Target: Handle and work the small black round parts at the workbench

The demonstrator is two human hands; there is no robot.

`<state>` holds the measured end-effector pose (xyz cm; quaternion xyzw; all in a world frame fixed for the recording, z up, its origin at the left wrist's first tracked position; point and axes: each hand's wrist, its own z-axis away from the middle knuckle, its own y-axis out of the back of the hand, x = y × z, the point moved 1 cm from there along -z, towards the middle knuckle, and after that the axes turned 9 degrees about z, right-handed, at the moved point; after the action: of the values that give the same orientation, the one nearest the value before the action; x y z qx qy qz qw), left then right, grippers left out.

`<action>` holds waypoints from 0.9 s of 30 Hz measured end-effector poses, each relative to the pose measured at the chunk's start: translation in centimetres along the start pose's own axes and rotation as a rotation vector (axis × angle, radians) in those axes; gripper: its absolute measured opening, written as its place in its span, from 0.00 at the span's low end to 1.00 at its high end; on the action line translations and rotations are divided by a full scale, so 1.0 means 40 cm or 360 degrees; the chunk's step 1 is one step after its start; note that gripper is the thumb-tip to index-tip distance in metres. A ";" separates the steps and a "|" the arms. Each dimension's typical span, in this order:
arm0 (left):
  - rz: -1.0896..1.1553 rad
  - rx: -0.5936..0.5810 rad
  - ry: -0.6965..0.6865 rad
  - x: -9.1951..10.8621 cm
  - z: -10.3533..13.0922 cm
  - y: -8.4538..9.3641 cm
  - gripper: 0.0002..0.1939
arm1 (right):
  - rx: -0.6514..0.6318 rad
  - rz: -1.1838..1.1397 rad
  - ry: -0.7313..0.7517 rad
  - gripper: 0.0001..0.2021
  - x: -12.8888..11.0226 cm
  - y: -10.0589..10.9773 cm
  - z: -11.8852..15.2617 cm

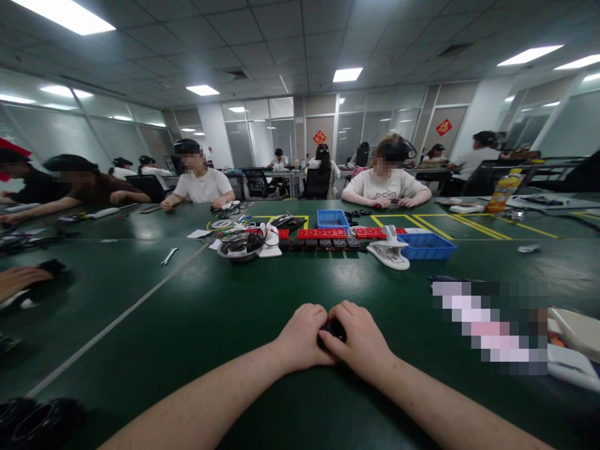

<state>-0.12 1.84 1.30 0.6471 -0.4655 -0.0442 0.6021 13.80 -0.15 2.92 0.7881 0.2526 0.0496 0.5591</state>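
A small black object (pixel 334 331), rounded and mostly covered by my fingers, lies between my two hands just above the green table (pixel 225 312). My left hand (pixel 304 334) wraps its left side, fingers curled. Around the right side closes my right hand (pixel 359 334), with its thumb across the front of the object. The hands meet at the thumbs and fingertips. What kind of object it is cannot be made out.
Ahead stand a metal bowl of cables (pixel 241 247), red bins (pixel 323 234), a white clamp (pixel 390 250) and blue trays (pixel 427 246). A wrench (pixel 169 256) lies left. Black rings (pixel 42 422) sit at lower left. A co-worker's hand (pixel 23 281) reaches in from the left.
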 end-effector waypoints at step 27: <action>0.0290 -0.0090 -0.0035 -0.018 -0.001 0.029 0.36 | 0.0124 -0.0317 0.0346 0.19 0.007 0.014 0.012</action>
<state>-1.15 2.51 1.90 0.5844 -0.5275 -0.0095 0.6166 14.40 -0.59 3.18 0.7702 0.3904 0.0691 0.4996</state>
